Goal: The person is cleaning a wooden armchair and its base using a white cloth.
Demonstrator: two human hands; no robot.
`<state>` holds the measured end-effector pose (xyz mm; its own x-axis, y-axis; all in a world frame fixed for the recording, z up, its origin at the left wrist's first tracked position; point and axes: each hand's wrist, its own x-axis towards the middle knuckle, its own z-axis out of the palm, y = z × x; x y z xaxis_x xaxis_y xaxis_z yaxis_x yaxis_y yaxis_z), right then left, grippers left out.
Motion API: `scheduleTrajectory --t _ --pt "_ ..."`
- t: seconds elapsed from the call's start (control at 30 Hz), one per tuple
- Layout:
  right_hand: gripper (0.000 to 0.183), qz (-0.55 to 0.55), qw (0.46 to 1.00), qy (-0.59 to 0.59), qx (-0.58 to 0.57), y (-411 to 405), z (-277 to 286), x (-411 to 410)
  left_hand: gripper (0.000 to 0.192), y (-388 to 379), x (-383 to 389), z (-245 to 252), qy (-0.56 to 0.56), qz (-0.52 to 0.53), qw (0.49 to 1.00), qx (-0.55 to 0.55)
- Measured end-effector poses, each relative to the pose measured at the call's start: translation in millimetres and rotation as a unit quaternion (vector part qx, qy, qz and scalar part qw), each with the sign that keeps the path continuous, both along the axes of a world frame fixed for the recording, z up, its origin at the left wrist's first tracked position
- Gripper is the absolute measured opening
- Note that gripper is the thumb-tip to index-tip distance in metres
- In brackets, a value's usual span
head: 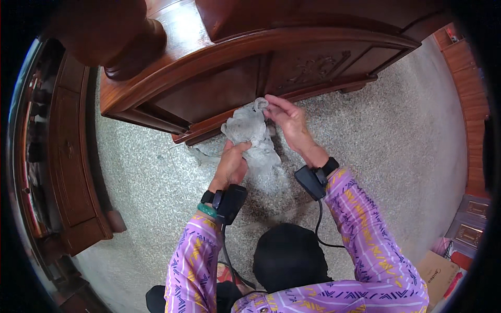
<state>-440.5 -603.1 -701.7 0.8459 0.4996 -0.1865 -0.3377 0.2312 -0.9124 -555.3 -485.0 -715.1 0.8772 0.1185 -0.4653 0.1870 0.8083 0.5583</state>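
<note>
A crumpled, whitish, translucent sheet, perhaps a plastic bag (246,125), is held up above the speckled floor (375,144), beside the carved wooden furniture. My left hand (231,162) grips its lower left part, the thumb on top. At its upper right edge is my right hand (289,121), fingers bent around or against a curled rim of the sheet; the exact contact of the fingertips cannot be told. Each wrist bears a black strapped device, and a green bangle (207,210) sits by the left one.
Ahead stands a dark wooden furniture panel (207,92) with a low base rail. Another wooden cabinet (72,156) is at the left. A cardboard box (436,276) and drawer units (469,219) stand at the lower right. Black cables hang from both wrist devices.
</note>
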Motion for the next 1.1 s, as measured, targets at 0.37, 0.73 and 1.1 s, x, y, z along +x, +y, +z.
scheduleTrajectory --t 0.37,0.73,1.1 --pt "0.041 0.035 0.806 -0.516 -0.288 -0.7 -9.6 -3.8 0.051 -5.2 4.1 8.5 0.05 0.014 0.999 0.014" --pt "0.039 0.017 0.746 -0.512 -0.426 5.8 6.7 -12.9 0.055 -2.2 -4.2 7.5 0.07 0.024 0.997 0.033" --pt "0.042 0.001 0.748 -0.523 -0.409 3.2 9.7 -16.0 0.053 -0.2 -9.1 9.0 0.084 0.01 0.996 0.042"
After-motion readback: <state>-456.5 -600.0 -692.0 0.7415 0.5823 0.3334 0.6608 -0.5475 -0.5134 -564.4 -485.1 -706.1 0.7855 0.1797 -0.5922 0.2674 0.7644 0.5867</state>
